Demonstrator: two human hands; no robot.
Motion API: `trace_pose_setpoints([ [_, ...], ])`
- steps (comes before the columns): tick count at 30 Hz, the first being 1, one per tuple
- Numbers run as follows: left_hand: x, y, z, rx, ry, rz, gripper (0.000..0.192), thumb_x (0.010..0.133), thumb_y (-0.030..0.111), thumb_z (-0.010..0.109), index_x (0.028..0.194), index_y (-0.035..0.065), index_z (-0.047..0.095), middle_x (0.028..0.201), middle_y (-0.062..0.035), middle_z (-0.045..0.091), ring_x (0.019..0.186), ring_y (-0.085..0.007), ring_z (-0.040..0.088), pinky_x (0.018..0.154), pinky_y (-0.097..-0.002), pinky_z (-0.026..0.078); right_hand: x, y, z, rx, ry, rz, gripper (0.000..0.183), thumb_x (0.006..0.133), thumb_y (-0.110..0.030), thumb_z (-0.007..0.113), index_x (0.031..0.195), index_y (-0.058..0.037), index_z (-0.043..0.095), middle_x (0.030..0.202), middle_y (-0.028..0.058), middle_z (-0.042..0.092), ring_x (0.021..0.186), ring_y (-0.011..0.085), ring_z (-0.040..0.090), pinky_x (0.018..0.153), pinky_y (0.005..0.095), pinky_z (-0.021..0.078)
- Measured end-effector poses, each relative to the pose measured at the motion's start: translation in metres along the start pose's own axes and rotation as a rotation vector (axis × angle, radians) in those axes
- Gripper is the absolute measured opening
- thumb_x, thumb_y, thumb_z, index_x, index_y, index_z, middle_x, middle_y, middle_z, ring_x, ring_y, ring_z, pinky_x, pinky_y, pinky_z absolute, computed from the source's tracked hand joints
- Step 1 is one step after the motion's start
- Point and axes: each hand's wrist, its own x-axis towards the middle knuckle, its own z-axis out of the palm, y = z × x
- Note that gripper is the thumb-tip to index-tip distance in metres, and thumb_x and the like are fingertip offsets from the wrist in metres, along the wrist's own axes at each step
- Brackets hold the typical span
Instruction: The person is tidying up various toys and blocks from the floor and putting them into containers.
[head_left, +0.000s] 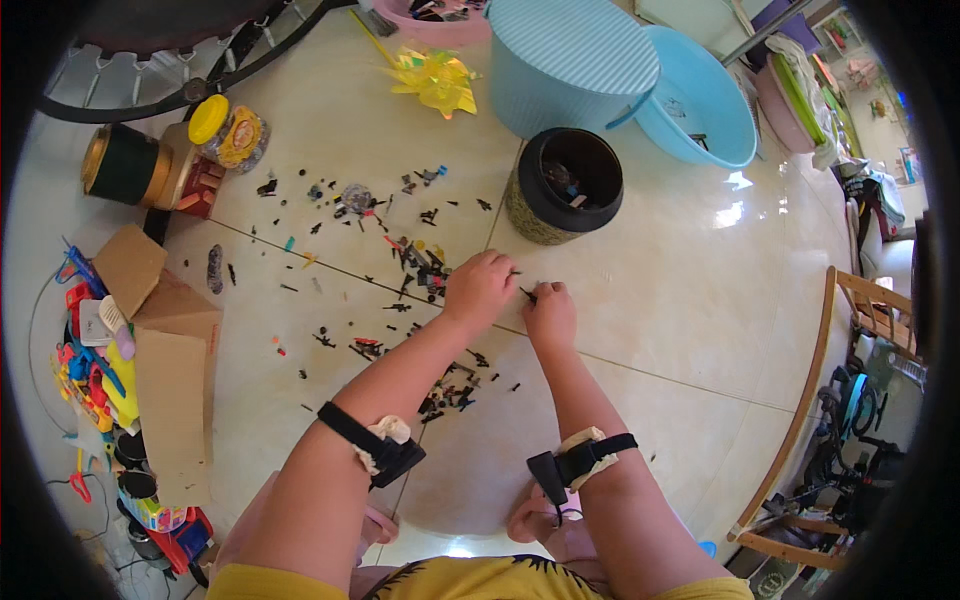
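Observation:
Over the tiled floor, my left hand (480, 289) pinches a small dark piece (515, 273) between thumb and fingertips. Close to its right, my right hand (551, 311) grips another small dark piece (529, 294); the two pieces are apart. Small toy parts (427, 270), mostly black with some red and grey, lie scattered left of my left hand. Another cluster of small dark parts (450, 394) lies beneath and beside my left forearm. Beyond my hands stands an open black container (525, 214) with several small things inside.
A lidded blue bin (566, 75), a blue basin (705, 112) and a yellow pinwheel (435, 81) are at the top. At left are a cardboard box (172, 405), piled toys (94, 360) and a yellow-lidded jar (236, 139). A wooden frame (795, 420) edges the right.

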Motion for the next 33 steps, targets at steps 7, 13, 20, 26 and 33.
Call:
trace_pose_setpoints([
  [7, 0.093, 0.066, -0.065, -0.195, 0.415, 0.101, 0.011, 0.078, 0.014, 0.063, 0.088, 0.0098, 0.062, 0.079, -0.0049, 0.059, 0.066, -0.0225, 0.059, 0.056, -0.0335, 0.046, 0.012, -0.016, -0.007, -0.168, -0.178, 0.026, 0.022, 0.075, -0.012, 0.058, 0.094, -0.0007, 0.058, 0.101, 0.0192, 0.054, 0.087, 0.0325, 0.06, 0.073, 0.0398, 0.0507],
  [13, 0.046, 0.041, -0.058, -0.208, 0.356, -0.02, 0.019, 0.08, 0.014, 0.061, 0.099, 0.0109, 0.062, 0.084, -0.0039, 0.059, 0.066, -0.0211, 0.06, 0.058, -0.0322, 0.048, 0.014, 0.001, -0.007, -0.196, -0.221, 0.0, 0.025, 0.071, -0.013, 0.061, 0.092, -0.0013, 0.057, 0.097, 0.0179, 0.055, 0.087, 0.033, 0.059, 0.075, 0.0399, 0.0505],
  [20, -0.082, -0.058, -0.074, -0.068, 0.142, -0.32, 0.02, 0.079, 0.013, 0.059, 0.098, 0.0105, 0.062, 0.09, -0.0053, 0.06, 0.078, -0.0254, 0.061, 0.064, -0.0355, 0.05, 0.009, 0.008, 0.002, -0.293, -0.07, -0.176, 0.02, 0.072, -0.009, 0.056, 0.091, -0.0018, 0.057, 0.095, 0.0196, 0.056, 0.092, 0.034, 0.057, 0.078, 0.0421, 0.0487],
  [26, -0.134, -0.111, -0.101, -0.004, 0.202, -0.494, 0.019, 0.079, 0.012, 0.057, 0.098, 0.0104, 0.063, 0.093, -0.0063, 0.061, 0.08, -0.0262, 0.061, 0.068, -0.0373, 0.05, 0.005, -0.005, -0.002, -0.335, -0.176, -0.242, 0.019, 0.075, -0.009, 0.054, 0.092, -0.0002, 0.057, 0.097, 0.0168, 0.058, 0.093, 0.0311, 0.057, 0.078, 0.04, 0.049],
  [33, -0.143, -0.12, -0.11, -0.033, 0.269, -0.567, 0.021, 0.081, 0.01, 0.057, 0.102, 0.0109, 0.061, 0.096, -0.0045, 0.06, 0.075, -0.0205, 0.062, 0.066, -0.0327, 0.05, 0.018, 0.017, 0.009, -0.265, -0.099, -0.227, 0.019, 0.066, -0.012, 0.064, 0.08, -0.0027, 0.054, 0.083, 0.0174, 0.057, 0.082, 0.0351, 0.056, 0.072, 0.044, 0.0483],
])
